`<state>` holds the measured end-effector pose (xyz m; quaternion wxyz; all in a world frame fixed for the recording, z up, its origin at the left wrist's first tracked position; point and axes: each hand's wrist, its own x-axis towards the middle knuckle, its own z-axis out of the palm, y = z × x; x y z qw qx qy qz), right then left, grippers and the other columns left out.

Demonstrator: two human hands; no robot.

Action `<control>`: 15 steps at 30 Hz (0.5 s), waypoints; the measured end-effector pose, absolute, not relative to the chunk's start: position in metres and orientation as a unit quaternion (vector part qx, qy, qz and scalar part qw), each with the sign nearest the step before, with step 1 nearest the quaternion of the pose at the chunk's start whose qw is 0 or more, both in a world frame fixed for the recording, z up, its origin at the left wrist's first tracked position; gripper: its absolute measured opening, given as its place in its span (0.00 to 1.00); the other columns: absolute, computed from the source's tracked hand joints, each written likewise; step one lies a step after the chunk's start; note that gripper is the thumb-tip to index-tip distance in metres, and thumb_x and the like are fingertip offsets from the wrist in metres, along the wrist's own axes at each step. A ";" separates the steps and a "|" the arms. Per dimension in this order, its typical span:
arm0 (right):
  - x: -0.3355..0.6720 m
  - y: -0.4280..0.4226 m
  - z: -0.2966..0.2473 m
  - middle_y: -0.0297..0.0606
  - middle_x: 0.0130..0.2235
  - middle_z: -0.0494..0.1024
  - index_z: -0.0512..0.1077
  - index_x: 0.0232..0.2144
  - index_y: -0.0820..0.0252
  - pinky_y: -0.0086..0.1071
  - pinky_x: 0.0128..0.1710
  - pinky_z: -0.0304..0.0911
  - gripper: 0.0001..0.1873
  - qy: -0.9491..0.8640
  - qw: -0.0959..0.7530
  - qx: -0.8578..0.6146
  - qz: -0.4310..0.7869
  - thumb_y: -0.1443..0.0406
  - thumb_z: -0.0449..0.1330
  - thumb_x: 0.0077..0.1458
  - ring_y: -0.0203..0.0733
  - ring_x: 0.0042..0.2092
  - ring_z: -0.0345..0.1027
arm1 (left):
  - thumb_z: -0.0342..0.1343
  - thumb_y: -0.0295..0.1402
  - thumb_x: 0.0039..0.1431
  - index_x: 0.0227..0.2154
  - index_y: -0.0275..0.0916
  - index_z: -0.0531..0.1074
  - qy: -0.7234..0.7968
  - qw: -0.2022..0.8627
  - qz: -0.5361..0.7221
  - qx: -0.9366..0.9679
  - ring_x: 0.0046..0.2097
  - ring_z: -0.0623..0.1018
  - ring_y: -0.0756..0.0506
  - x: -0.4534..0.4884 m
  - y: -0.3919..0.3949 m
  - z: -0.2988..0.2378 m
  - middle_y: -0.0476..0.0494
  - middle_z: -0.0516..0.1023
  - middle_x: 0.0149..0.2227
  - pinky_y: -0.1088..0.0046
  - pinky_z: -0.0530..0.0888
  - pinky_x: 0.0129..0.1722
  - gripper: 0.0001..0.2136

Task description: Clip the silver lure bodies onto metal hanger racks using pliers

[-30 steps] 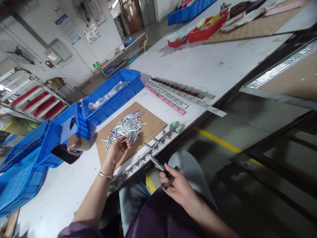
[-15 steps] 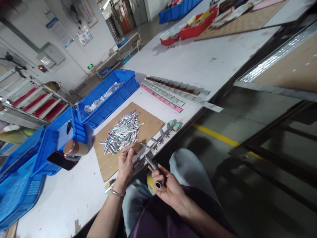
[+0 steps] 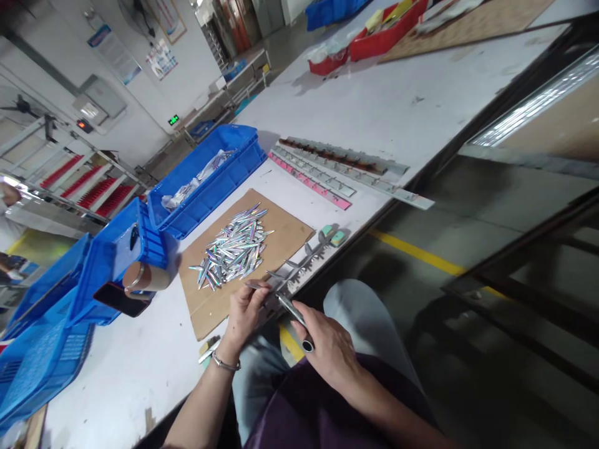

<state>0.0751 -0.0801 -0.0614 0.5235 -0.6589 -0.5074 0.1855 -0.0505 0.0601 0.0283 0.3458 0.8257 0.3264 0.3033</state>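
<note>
Now the left hand [image 3: 246, 312] pinches one shiny sliver [image 3: 256, 285] at the cardboard sheet's [image 3: 292, 234] near edge while the right hand [image 3: 322, 346], fingers curled around a dark pen-like tool [image 3: 294, 315], brings its tip close, so the joining step seems underway and calls for careful alignment.

I record a white table [image 3: 384, 118] carrying a brown cardboard sheet [image 3: 285, 234] with a heap of silver, iridescent slivers [image 3: 233, 247] showing rainbow glints. Behind it I note a blue bin [image 3: 206, 187] and, further left, blue crates [image 3: 42, 337]. The strips [image 3: 327, 178] read grey, one pink, one with dark reddish marks. I log red trays [image 3: 374, 42] at the far end, a yellow floor line [image 3: 416, 252], and purple cloth [image 3: 299, 405] over pale blue-grey trousers [image 3: 365, 318].
</note>
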 end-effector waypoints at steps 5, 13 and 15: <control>0.077 -0.072 -0.062 0.38 0.34 0.78 0.75 0.45 0.54 0.33 0.34 0.66 0.17 -0.262 0.653 -0.492 0.513 0.51 0.59 0.62 0.42 0.34 0.71 | 0.57 0.36 0.68 0.37 0.40 0.78 0.256 0.255 0.285 0.888 0.38 0.81 0.47 -0.045 0.060 0.031 0.43 0.82 0.35 0.71 0.77 0.40 0.07; 0.080 -0.081 -0.055 0.40 0.33 0.78 0.76 0.45 0.55 0.35 0.34 0.66 0.19 -0.267 0.646 -0.552 0.456 0.49 0.56 0.64 0.44 0.34 0.72 | 0.58 0.32 0.68 0.38 0.39 0.78 0.247 0.226 0.297 0.894 0.38 0.82 0.48 -0.047 0.058 0.030 0.43 0.83 0.35 0.72 0.77 0.39 0.05; 0.082 -0.083 -0.053 0.43 0.37 0.80 0.76 0.49 0.53 0.40 0.42 0.66 0.17 -0.384 0.602 -0.625 0.314 0.55 0.57 0.63 0.48 0.39 0.73 | 0.57 0.33 0.69 0.39 0.40 0.78 0.254 0.229 0.294 0.893 0.38 0.82 0.47 -0.048 0.058 0.029 0.43 0.83 0.36 0.72 0.77 0.40 0.06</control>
